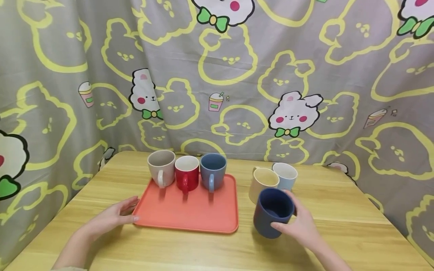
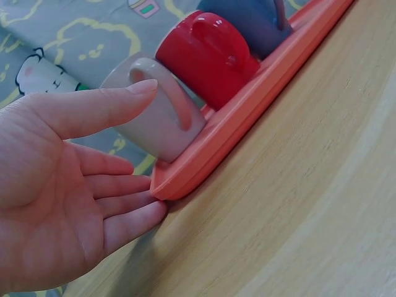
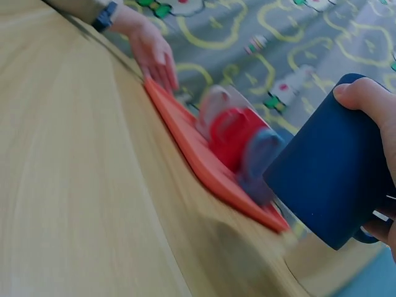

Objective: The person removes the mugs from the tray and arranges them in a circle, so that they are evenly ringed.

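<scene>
My right hand (image 1: 300,224) grips a dark blue mug (image 1: 271,218), thumb at its near side and fingers round the far side. In the right wrist view this mug (image 3: 337,164) hangs tilted above the table, its handle beside the fingers. My left hand (image 1: 110,216) lies at the left edge of an orange-red tray (image 1: 190,214), fingers extended, fingertips right at the rim in the left wrist view. Along the tray's back stand a grey-beige mug (image 1: 161,165), a red mug (image 1: 186,177) and a grey-blue mug (image 1: 213,173), handles toward me.
Right of the tray, a cream-yellow mug (image 1: 262,184) stands on the wooden table (image 1: 162,248), partly behind the dark blue one. A light blue mug (image 1: 286,177) stands behind it. A patterned curtain (image 1: 237,94) hangs round the table's back and sides.
</scene>
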`<state>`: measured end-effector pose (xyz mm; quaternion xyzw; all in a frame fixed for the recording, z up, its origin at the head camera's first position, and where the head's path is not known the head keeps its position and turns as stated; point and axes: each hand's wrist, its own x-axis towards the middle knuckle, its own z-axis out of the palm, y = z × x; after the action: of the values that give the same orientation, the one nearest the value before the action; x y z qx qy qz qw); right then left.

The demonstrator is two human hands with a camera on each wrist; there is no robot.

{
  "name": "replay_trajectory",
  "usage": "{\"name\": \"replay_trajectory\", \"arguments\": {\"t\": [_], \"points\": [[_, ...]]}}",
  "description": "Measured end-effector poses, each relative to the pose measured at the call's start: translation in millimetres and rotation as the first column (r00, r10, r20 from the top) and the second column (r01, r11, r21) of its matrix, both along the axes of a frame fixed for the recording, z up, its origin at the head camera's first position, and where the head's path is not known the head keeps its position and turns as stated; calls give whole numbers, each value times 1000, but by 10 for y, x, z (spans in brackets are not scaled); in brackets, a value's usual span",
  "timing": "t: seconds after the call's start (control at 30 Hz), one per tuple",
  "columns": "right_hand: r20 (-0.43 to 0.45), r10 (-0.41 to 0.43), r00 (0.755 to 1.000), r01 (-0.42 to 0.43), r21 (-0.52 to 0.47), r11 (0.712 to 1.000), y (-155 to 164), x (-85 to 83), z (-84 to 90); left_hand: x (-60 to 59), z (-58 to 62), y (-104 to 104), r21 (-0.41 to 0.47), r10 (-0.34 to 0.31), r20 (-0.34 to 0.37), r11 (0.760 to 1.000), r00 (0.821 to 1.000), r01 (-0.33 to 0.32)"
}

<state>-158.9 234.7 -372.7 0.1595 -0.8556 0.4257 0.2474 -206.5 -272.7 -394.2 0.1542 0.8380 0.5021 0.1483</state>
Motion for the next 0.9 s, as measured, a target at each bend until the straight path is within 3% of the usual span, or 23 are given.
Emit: {"name": "replay_trajectory", "arguments": {"t": [0.3,0.7,0.9], "points": [[108,-141,984,140,18,990,538,-49,-26,-15,2,-25,-26,10,8,1000,1000,-9],[269,-278,922,259,102,960,1029,-318,-128,-29,-7,-34,-4,3,30,1000,1000,-2],[310,-299,903,280,104,954,1159,-454,-218,-27,-10,-18,16,-11,37,1000,999,11]]}}
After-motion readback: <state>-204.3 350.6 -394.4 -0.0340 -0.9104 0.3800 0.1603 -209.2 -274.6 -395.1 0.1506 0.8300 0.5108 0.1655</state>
